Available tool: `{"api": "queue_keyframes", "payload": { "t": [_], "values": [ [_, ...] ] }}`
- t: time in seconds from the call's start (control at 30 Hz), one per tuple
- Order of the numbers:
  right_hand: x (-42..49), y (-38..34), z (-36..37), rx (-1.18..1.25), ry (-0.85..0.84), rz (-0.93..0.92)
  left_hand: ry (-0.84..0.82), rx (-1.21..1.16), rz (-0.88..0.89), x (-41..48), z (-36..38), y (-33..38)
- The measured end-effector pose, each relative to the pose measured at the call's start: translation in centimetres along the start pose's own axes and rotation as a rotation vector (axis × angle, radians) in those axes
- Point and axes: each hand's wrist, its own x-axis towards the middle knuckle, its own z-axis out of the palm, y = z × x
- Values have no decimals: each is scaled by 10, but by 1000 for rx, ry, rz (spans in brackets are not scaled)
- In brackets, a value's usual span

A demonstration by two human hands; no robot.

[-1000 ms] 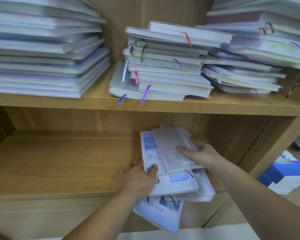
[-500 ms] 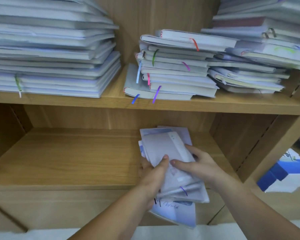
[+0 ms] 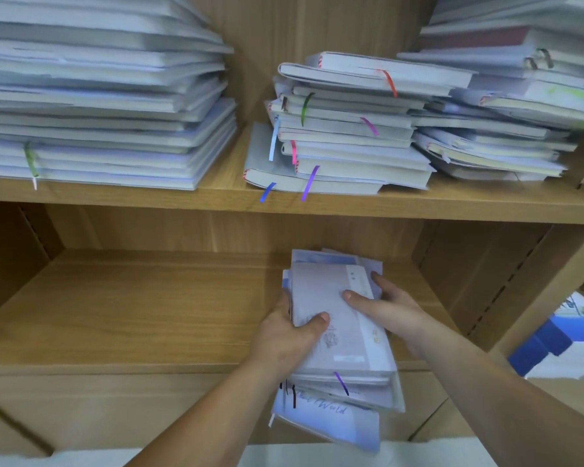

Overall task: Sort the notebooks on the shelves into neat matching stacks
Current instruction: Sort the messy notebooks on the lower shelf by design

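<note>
A small pile of pale notebooks (image 3: 341,348) lies on the lower shelf (image 3: 132,315), its near end hanging over the front edge. My left hand (image 3: 289,335) grips the pile's left edge, thumb on the top cover. My right hand (image 3: 383,303) holds the right edge, thumb pressed on the top notebook and fingers round the side. On the upper shelf (image 3: 452,205) stand a tall neat stack (image 3: 102,106) at left, a messy stack with coloured ribbon markers (image 3: 344,129) in the middle, and another uneven stack (image 3: 506,106) at right.
The lower shelf's left half is bare wood. A wooden side panel (image 3: 506,281) closes the shelf at right. Beyond it, a blue and white box (image 3: 560,338) sits on the floor. A white surface (image 3: 284,456) runs along the bottom edge.
The loose, fanned notebooks on the lower shelf have been squared into one pile. My hands closed in on both sides of it, and my view moved closer and slightly left.
</note>
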Motion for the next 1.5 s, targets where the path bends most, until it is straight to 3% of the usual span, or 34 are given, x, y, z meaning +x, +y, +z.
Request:
{"api": "queue_keyframes", "payload": {
  "t": [0.13,0.23,0.33,0.53,0.67,0.87,1.03,1.17,1.27,1.37,1.4,1.5],
  "values": [
    [30,-15,1,-45,-17,-26,42,62,7,11,0,-1],
    [40,-15,6,-78,19,-32,-33,96,-39,19,-5,-3],
    [39,-8,5,-116,72,-78,-89,-15,-76,15,-11,-8],
    [11,-9,7,-69,-31,-45,-10,-147,-137,8,-4,0],
    [-26,8,7,-125,45,-37,-67,-292,-232,12,-11,12],
    [-52,8,15,-125,-63,-85,-63,-489,-265,-2,-22,27],
    [-51,-24,62,-188,-213,-149,94,-533,-206,-16,-88,11],
    [-43,-44,132,-353,-320,-200,180,-445,-202,-39,-151,-28],
    [-17,-51,184,-601,-207,-399,247,-385,-175,-42,-181,-51],
    [21,-60,225,-770,-194,-461,389,-17,9,-38,-202,-61],
    [36,-64,233,-758,-206,-442,365,155,64,-41,-207,-65],
    [76,-74,236,-540,-253,-250,48,574,161,-55,-218,-81]
  ]
}}
